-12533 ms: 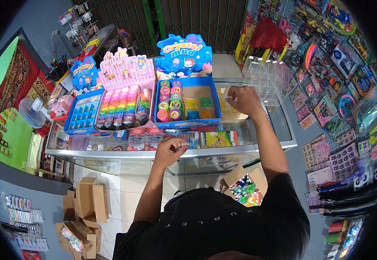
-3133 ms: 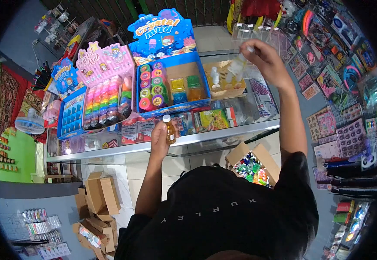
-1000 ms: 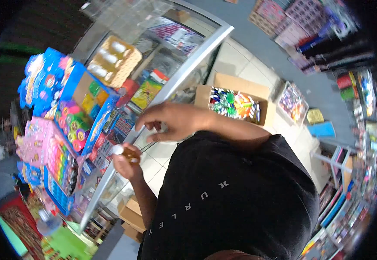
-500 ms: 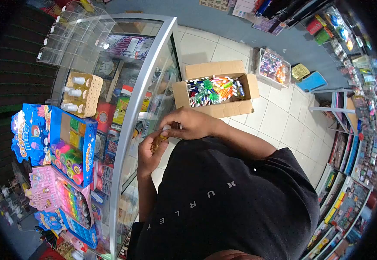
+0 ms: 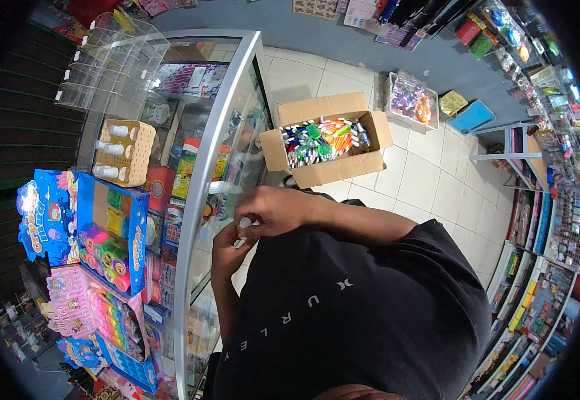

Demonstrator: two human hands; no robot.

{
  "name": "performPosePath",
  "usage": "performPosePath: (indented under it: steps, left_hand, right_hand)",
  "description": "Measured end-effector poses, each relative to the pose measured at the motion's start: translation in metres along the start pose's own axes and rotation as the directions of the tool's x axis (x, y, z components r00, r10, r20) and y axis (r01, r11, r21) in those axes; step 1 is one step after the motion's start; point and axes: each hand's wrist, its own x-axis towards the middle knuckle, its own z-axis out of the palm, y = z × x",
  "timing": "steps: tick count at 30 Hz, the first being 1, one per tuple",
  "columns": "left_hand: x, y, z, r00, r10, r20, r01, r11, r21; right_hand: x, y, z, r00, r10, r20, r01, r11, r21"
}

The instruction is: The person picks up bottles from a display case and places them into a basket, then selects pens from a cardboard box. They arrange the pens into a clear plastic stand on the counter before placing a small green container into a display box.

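Note:
In front of my chest, close to the glass counter, my two hands meet around a small bottle point(image 5: 242, 231) with a white cap and amber contents. My left hand point(image 5: 226, 251) is closed round its lower part. From above, my right hand point(image 5: 273, 209) closes on it near the cap, its fingers bent. Most of the bottle is hidden by my fingers. Several similar white-capped bottles point(image 5: 111, 148) lie in a beige woven basket point(image 5: 146, 145) on the counter, left of my hands.
The glass display counter point(image 5: 200, 200) runs along my left, carrying a clear acrylic rack point(image 5: 106, 63), a blue toy box point(image 5: 140, 230) and a pink box point(image 5: 70, 297). On the tiled floor stand a cardboard box point(image 5: 336, 175) of pens and a bin point(image 5: 412, 123). Stocked shelves point(image 5: 536, 300) line the right.
Both hands and the bottle have shifted slightly down in view, and more of the bottle is covered by my fingers. The camera view has tilted a little.

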Motion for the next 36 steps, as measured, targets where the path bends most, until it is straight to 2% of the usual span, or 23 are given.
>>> performPosePath:
  steps: [3, 9, 15, 17, 20, 21, 22, 24, 26, 27, 28, 30, 33, 36]
  left_hand:
    - [-0.002, -0.007, -0.006, 1.000, 0.015, 0.000, -0.014, 0.998, 0.061]
    - [-0.003, 0.003, -0.006, 0.998, 0.038, -0.056, -0.034, 0.997, 0.062]
    - [-0.009, 0.007, -0.006, 0.983, 0.069, -0.170, -0.062, 0.997, 0.050]
    - [-0.015, -0.013, -0.012, 0.972, 0.069, -0.227, -0.060, 0.997, 0.046]
    - [-0.026, -0.030, -0.013, 0.951, 0.091, -0.295, -0.081, 0.996, 0.046]
    - [-0.032, -0.033, -0.013, 0.938, 0.107, -0.331, -0.095, 0.994, 0.052]
    - [-0.035, -0.040, -0.011, 0.915, 0.164, -0.367, -0.156, 0.986, 0.052]
    - [-0.045, -0.061, -0.019, 0.882, 0.308, -0.357, -0.236, 0.944, 0.231]
    - [-0.058, -0.063, -0.019, 0.898, 0.226, -0.377, -0.187, 0.973, 0.138]
    - [-0.068, -0.036, -0.012, 0.883, 0.213, -0.420, -0.222, 0.975, 0.026]
    - [-0.071, -0.052, -0.013, 0.875, 0.211, -0.435, -0.200, 0.977, 0.072]
    - [-0.081, -0.051, -0.008, 0.836, 0.188, -0.515, -0.197, 0.980, 0.037]
    - [-0.094, -0.065, -0.002, 0.762, 0.234, -0.604, -0.214, 0.971, 0.106]
    - [-0.111, -0.068, 0.009, 0.698, 0.190, -0.690, -0.203, 0.977, 0.064]
  right_hand:
    - [0.003, 0.002, 0.003, 1.000, -0.008, 0.008, 0.009, 1.000, -0.023]
    - [0.008, -0.002, -0.004, 1.000, 0.012, -0.008, -0.012, 1.000, -0.023]
    - [0.024, -0.007, -0.011, 0.999, -0.015, -0.030, 0.014, 1.000, -0.016]
    - [0.033, -0.009, -0.013, 0.999, -0.029, -0.037, 0.028, 0.999, -0.034]
    - [0.051, -0.024, -0.023, 0.999, 0.040, 0.013, -0.040, 0.999, 0.032]
    - [0.059, -0.027, -0.025, 1.000, 0.002, 0.005, -0.002, 1.000, -0.001]
    - [0.067, -0.025, -0.023, 1.000, 0.012, 0.001, -0.012, 0.998, 0.054]
    - [0.088, -0.034, -0.027, 0.997, -0.068, 0.022, 0.066, 0.994, 0.083]
    - [0.112, -0.047, -0.030, 0.998, -0.003, 0.064, -0.007, 0.987, 0.163]
    - [0.124, -0.058, -0.031, 0.997, -0.007, 0.082, -0.008, 0.983, 0.183]
    - [0.138, -0.068, -0.033, 0.995, -0.002, 0.098, -0.018, 0.980, 0.198]
    - [0.164, -0.084, -0.033, 0.988, -0.013, 0.153, -0.020, 0.977, 0.213]
    - [0.202, -0.102, -0.020, 0.986, -0.067, 0.155, 0.044, 0.988, 0.146]
    - [0.245, -0.126, -0.004, 0.947, -0.198, 0.254, 0.200, 0.980, 0.017]
